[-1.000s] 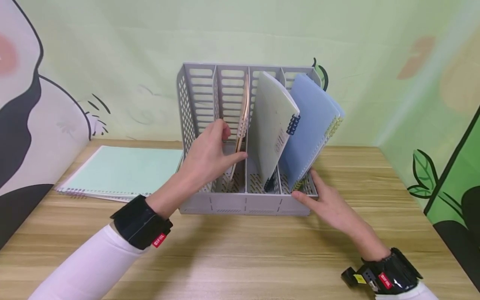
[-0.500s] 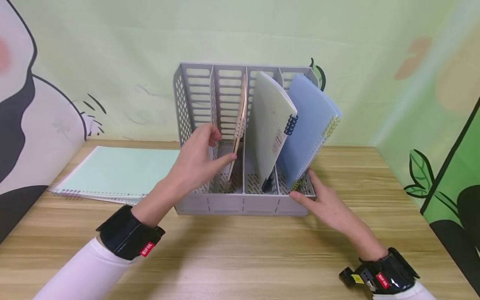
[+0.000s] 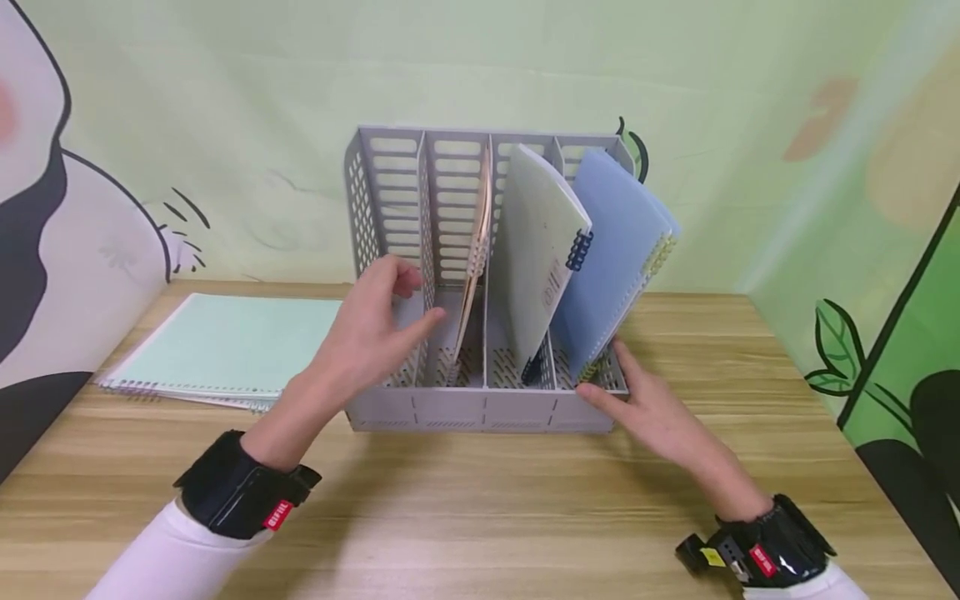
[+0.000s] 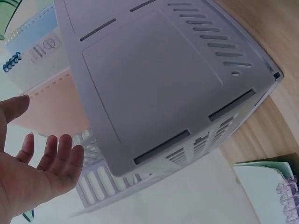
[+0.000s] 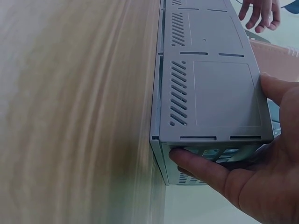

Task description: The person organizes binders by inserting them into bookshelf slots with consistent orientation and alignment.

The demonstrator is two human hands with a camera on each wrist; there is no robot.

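Note:
A grey file organizer [image 3: 450, 410] with upright dividers stands on the table. My left hand [image 3: 369, 321] hovers over its left part, fingers loosely bent and thumb apart, holding nothing. To the right of that hand, a thin pinkish notebook [image 3: 477, 242] leans in the second compartment from the left. A pale grey-green spiral notebook [image 3: 536, 250] stands in the third, and a blue one with a yellow coil [image 3: 618, 242] in the rightmost. My right hand [image 3: 663, 412] grips the organizer's front right corner, thumb at the front rim and fingers on the side wall [image 5: 187, 179].
Left of the organizer, mint-green spiral notebooks [image 3: 232, 342] lie stacked flat on the wooden table [image 3: 480, 508]. Behind stands a green printed backdrop [image 3: 285, 75]. A black band with a small camera [image 3: 697, 554] sits on my right wrist.
My left hand has let go of the pinkish notebook and moved left, away from it. My right hand keeps its hold on the organizer's corner; the view has shifted slightly.

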